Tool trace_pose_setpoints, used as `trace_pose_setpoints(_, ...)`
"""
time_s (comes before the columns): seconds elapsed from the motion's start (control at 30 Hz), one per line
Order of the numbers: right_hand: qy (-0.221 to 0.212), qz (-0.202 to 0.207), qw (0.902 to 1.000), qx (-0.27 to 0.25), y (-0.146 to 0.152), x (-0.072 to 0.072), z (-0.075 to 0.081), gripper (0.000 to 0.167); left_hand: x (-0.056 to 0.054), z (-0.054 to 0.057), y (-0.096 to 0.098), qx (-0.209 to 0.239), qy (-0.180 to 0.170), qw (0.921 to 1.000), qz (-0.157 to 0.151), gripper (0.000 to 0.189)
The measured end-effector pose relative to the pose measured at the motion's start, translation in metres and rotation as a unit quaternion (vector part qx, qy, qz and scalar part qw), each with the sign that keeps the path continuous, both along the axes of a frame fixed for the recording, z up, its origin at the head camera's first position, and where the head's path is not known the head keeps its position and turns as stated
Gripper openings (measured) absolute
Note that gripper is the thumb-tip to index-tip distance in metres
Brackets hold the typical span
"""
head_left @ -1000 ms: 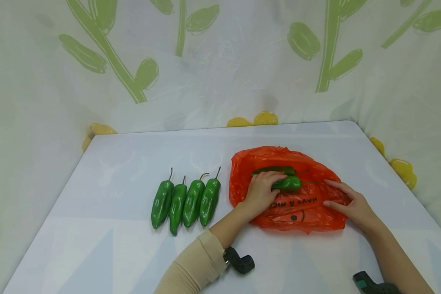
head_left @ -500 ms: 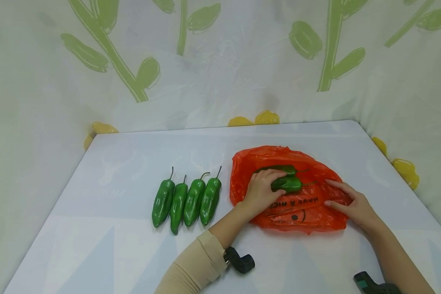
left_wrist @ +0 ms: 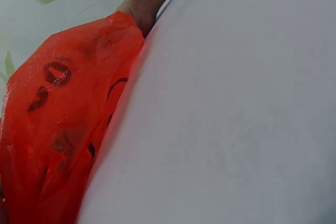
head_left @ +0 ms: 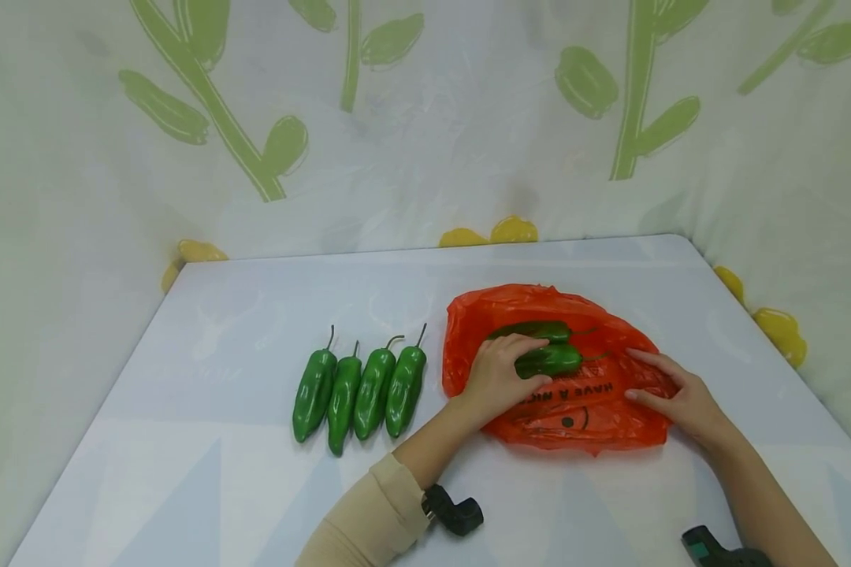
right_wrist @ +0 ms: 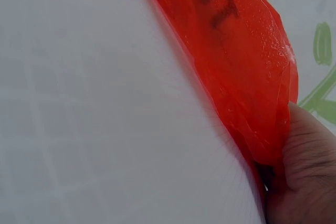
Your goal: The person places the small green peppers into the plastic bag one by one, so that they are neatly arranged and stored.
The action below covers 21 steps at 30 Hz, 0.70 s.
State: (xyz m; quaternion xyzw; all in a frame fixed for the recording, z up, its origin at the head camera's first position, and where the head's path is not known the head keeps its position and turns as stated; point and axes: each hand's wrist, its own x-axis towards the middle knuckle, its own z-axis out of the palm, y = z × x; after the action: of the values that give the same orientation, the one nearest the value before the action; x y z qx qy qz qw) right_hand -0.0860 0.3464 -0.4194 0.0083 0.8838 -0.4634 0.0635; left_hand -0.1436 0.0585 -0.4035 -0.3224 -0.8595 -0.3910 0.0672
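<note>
A red plastic bag (head_left: pixel 567 421) lies on the table with two green chili peppers on it, a rear chili pepper (head_left: pixel 539 329) and a front chili pepper (head_left: pixel 556 360). My left hand (head_left: pixel 499 378) reaches over the bag from the left, its thumb and fingers parted around the front pepper's left end; its lower fingers are hidden. At the bag's right edge, my right hand (head_left: pixel 691 402) holds the plastic, thumb and forefinger spread on top. The right wrist view shows the thumb (right_wrist: pixel 310 156) against the bag's edge.
Several green chili peppers (head_left: pixel 369 394) lie in a row left of the bag, stems pointing away. The white table (head_left: pixel 206 354) ends at a curtain (head_left: pixel 432 157) printed with plants. Black wrist cameras sit on both forearms.
My left hand has slid slightly left and loosened, showing more of the front pepper, which stays in place. My right hand remains at the bag's edge.
</note>
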Motion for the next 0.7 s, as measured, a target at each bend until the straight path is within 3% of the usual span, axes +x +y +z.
trace_pose_setpoints(0.7,0.016,0.009,0.9998,-0.007,0.002,0.001,-0.005,0.061,0.007,0.004,-0.027,0.042,-0.004,0.9990,-0.016,0.052)
